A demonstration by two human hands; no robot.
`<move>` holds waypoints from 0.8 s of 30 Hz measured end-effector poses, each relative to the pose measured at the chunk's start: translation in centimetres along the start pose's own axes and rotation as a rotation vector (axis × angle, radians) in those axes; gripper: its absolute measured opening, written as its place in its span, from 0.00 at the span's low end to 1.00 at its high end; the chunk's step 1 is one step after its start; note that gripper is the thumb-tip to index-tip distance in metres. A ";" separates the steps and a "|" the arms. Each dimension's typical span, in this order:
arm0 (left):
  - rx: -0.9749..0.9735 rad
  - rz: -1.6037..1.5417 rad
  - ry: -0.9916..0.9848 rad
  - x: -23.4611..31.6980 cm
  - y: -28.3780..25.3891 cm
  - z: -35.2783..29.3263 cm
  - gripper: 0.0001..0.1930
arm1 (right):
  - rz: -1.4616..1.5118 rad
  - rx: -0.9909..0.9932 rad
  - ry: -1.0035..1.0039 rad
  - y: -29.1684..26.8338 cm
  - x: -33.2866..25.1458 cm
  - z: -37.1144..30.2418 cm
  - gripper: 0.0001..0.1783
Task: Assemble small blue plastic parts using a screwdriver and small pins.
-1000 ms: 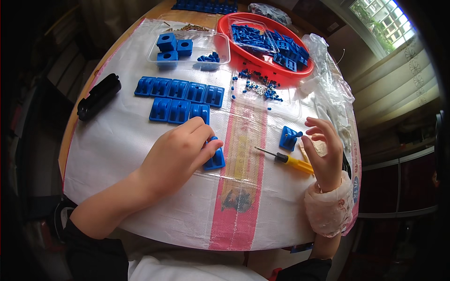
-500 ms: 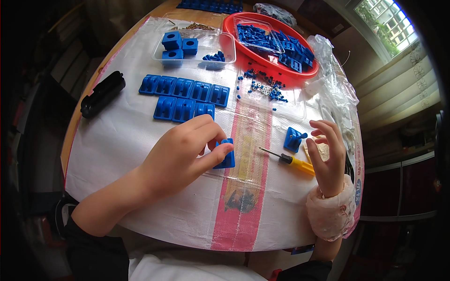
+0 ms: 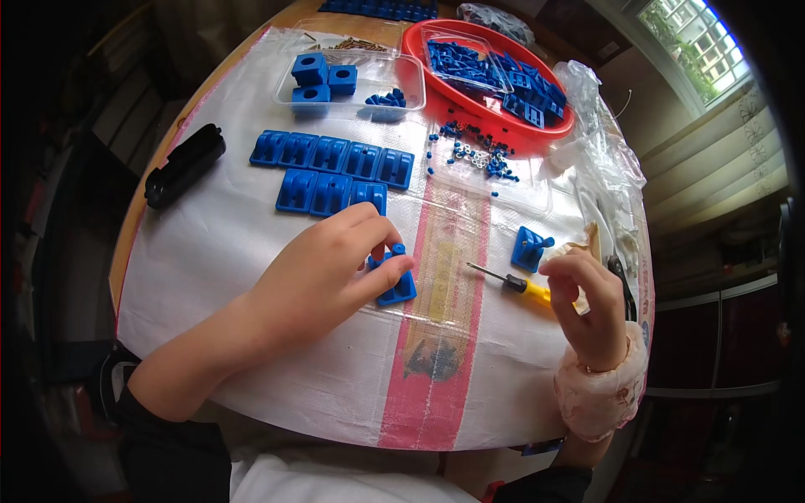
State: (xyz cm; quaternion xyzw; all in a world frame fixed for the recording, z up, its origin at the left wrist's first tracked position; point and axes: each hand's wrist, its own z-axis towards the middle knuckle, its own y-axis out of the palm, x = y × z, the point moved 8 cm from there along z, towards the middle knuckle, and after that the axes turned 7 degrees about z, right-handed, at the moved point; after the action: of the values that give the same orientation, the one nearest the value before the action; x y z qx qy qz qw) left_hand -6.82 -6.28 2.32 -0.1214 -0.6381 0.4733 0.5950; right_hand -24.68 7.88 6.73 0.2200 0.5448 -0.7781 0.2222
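Left hand (image 3: 340, 260) pinches blue bracket (image 3: 402, 291); half-curled right hand (image 3: 594, 312), hold unclear, could roll the ten-o'clock screwdriver (image 3: 532, 291) with one sweep.

Red print (image 3: 645, 289) on white sheet (image 3: 251, 369) — unreadable

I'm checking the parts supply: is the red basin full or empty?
Not empty: blue parts lie heaped across the red basin. How deep they go is hidden, so I cannot tell exactly how full.
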 end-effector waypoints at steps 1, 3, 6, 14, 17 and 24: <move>-0.018 0.024 0.003 0.1 0.2 0.0 0.11 | -0.022 -0.063 -0.038 0.5 -0.4 0.0 0.09; -0.054 0.072 0.010 0.4 0.6 0.0 0.13 | -0.061 -0.132 -0.032 1.5 0.0 -0.3 0.11; -0.011 0.206 0.095 1.8 -0.1 -0.5 0.18 | -0.155 -0.154 -0.091 2.0 -0.5 -0.1 0.16; -0.120 0.064 0.092 1.4 0.8 -0.1 0.19 | -0.195 -0.190 0.095 1.7 0.7 -1.1 0.18; -0.144 -0.012 0.146 1.6 1.1 0.1 0.19 | -0.219 -0.222 0.131 1.9 1.6 -1.4 0.16; -0.275 -0.122 0.174 1.3 2.1 0.2 0.18 | -0.024 -0.279 0.066 3.6 0.6 -1.0 0.16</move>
State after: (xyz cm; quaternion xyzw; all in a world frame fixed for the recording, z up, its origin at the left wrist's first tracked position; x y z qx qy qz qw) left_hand -8.22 -4.35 1.61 -0.2031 -0.6493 0.3322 0.6533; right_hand -23.00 7.68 3.35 0.2060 0.6572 -0.6898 0.2233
